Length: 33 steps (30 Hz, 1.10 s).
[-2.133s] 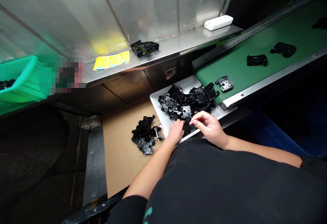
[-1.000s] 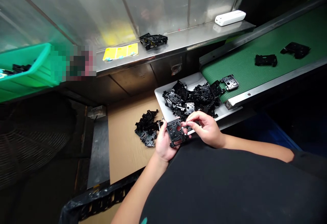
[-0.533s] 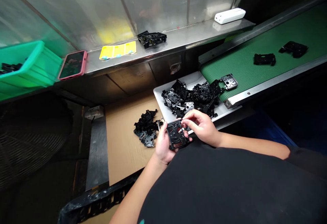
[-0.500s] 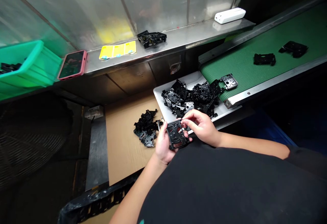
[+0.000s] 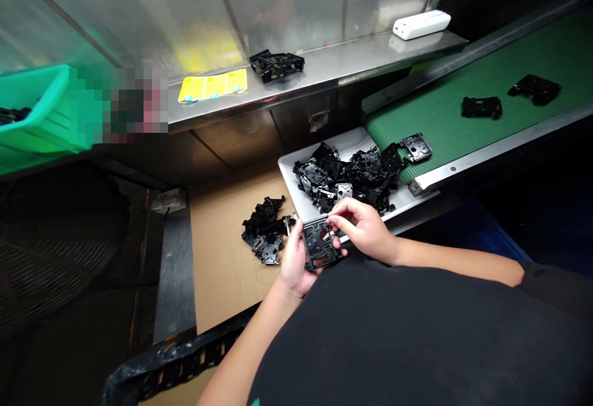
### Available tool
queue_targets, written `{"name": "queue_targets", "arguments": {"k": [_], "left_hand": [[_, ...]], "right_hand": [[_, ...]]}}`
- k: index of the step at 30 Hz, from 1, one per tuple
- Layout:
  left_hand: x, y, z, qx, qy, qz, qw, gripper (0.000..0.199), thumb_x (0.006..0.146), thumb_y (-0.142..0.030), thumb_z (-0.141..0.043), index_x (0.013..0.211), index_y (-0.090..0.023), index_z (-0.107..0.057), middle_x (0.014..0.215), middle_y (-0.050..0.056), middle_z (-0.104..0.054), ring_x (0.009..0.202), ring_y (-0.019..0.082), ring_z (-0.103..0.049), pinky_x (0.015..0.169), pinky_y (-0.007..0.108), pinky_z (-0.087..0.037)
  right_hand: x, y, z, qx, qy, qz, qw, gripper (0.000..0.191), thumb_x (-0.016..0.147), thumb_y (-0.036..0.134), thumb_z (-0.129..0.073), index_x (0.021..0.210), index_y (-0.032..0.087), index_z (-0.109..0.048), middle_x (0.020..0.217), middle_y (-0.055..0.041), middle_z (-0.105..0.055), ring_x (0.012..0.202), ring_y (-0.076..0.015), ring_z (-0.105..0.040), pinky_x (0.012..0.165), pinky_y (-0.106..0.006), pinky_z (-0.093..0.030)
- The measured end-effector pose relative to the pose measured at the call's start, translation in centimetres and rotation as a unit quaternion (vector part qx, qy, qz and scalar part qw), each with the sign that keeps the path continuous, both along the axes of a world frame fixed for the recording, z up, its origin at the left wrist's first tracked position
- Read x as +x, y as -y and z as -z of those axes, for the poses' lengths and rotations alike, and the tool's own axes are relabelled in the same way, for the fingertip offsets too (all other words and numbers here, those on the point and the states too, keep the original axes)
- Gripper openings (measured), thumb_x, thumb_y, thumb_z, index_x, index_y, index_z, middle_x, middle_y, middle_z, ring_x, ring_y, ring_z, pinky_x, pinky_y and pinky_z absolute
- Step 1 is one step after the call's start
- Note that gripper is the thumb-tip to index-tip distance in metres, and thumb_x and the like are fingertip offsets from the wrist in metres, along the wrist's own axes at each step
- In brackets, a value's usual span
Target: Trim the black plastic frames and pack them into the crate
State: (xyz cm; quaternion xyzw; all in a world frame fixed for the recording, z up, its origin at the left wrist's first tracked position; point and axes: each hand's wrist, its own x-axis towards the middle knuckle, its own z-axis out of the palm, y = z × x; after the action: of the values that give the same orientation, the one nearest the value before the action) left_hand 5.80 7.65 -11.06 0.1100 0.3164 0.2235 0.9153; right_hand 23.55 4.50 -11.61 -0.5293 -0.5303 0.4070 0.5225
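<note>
A flat black plastic part [image 5: 319,245] with cut-outs rests in my left hand [image 5: 295,265], whose fingers wrap round it. At its upper right corner my right hand [image 5: 364,230] is closed, thumb and forefinger pinched together; anything between those fingertips is too small to make out. Just beyond my hands, a white tray [image 5: 288,174] holds a heap of similar black parts [image 5: 365,168]. Left of my left hand, a smaller pile of black parts [image 5: 266,230] lies on a cardboard sheet [image 5: 217,270].
A green conveyor belt [image 5: 445,134] on the right carries several black parts. On the metal shelf [image 5: 333,72] are a black part [image 5: 277,65], a yellow card [image 5: 213,86] and a white device [image 5: 421,25]. A green bin [image 5: 41,125] stands at the left.
The black part in my left hand has tilted slightly. Both hands keep nearly the same place and hold, and the view has shifted a little.
</note>
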Motion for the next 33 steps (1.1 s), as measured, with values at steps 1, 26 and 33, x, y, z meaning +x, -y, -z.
{"name": "queue_targets", "arguments": {"k": [1, 26, 33], "left_hand": [[0.0, 0.0, 0.0, -0.002, 0.003, -0.002, 1.000, 0.061, 0.100, -0.066, -0.042, 0.127, -0.018, -0.067, 0.093, 0.011, -0.078, 0.085, 0.030, -0.079, 0.081, 0.046, -0.064], [0.2, 0.4, 0.9, 0.012, -0.017, -0.022, 1.000, 0.057, 0.103, -0.060, -0.041, 0.115, -0.013, -0.071, 0.087, 0.012, -0.078, 0.082, 0.029, -0.078, 0.081, 0.044, -0.064], [0.4, 0.7, 1.1, 0.099, -0.090, -0.016, 0.991, 0.059, 0.093, -0.069, -0.057, 0.116, -0.016, -0.069, 0.089, 0.011, -0.077, 0.080, 0.027, -0.077, 0.079, 0.042, -0.064]], "right_hand": [[0.0, 0.0, 0.0, 0.001, 0.003, -0.001, 1.000, 0.012, 0.100, 0.033, -0.068, 0.094, 0.022, -0.067, 0.091, -0.0041, -0.073, 0.084, -0.0217, -0.072, 0.076, -0.037, -0.060], [0.0, -0.3, -0.1, 0.155, 0.216, -0.047, 0.963, 0.011, 0.102, 0.021, -0.062, 0.092, 0.022, -0.063, 0.083, -0.0039, -0.067, 0.083, -0.0216, -0.065, 0.079, -0.037, -0.054], [0.0, 0.0, 0.1, 0.178, 0.152, -0.036, 0.972, 0.009, 0.102, 0.018, -0.062, 0.095, 0.023, -0.065, 0.087, -0.0038, -0.068, 0.085, -0.0209, -0.066, 0.080, -0.037, -0.055]]}}
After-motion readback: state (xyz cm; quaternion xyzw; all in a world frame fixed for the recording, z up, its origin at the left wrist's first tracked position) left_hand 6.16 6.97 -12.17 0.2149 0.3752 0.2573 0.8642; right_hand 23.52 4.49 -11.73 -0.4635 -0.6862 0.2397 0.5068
